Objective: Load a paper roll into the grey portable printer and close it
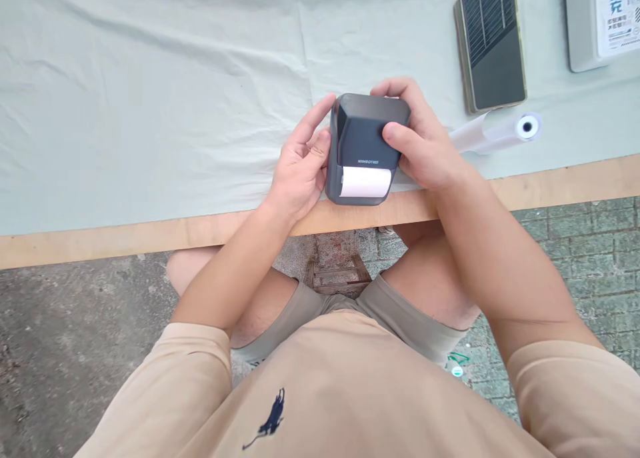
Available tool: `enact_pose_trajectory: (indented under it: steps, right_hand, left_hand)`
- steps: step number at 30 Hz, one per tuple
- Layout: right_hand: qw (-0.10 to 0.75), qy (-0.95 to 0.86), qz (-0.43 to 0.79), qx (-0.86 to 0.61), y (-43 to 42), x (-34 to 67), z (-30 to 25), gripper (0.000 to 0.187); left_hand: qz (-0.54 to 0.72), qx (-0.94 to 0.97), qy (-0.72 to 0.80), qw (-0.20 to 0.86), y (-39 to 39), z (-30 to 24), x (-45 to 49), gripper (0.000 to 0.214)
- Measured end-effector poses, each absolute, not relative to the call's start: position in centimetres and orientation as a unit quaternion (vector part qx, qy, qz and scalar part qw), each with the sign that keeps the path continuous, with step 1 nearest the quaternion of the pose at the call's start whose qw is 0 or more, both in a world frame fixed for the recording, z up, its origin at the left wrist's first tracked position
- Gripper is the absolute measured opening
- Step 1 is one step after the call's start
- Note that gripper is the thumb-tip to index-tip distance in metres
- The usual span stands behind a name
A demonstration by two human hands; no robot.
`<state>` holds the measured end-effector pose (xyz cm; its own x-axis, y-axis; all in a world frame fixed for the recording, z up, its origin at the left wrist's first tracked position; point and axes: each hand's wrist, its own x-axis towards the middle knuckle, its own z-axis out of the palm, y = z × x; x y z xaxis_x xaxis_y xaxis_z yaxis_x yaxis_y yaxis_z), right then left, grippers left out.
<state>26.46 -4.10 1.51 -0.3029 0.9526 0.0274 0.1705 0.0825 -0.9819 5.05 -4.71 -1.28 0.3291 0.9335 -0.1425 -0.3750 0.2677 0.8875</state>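
Note:
A dark label printer (369,131) marked NIIMBOT is held between my two hands over the table's near edge. White paper (366,182) shows in the opening at its near end. My left hand (305,161) grips the printer's left side, with thumb and fingers along that edge. Around the right side wraps my right hand (420,141), its thumb on the top face and its fingers at the far edge. To the right of that hand lies a white paper roll (505,133) with a dark core, its sheet partly unrolled.
A dark phone (493,51) in a clear case lies at the back right. Beyond it sits a grey-white box (585,28) with a printed label. Pale cloth (150,98) covers the table, leaving a wooden edge (215,230) bare. My legs are below.

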Motion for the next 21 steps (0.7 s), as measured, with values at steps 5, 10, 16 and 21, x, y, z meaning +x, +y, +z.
enact_pose_trajectory:
  steps: [5,10,16,21]
  right_hand:
    - [0.360,-0.639,0.543,-0.408,-3.9,27.1,2.1,0.106]
    - [0.328,-0.678,0.500,-0.428,-4.1,28.1,2.8,0.110]
    - [0.606,-0.589,0.115,-0.521,-3.6,26.2,3.6,0.058]
    - [0.531,-0.649,0.179,-0.515,-3.4,24.7,4.7,0.050]
  left_hand:
    - [0.459,0.392,0.344,0.719,-4.3,-1.8,4.6,0.069]
    - [0.456,0.381,0.361,0.719,-4.3,-1.4,4.5,0.067]
    - [0.468,0.370,0.370,0.712,-4.1,-1.5,4.7,0.063]
    - [0.459,0.345,0.365,0.733,-4.3,-1.0,4.6,0.060]
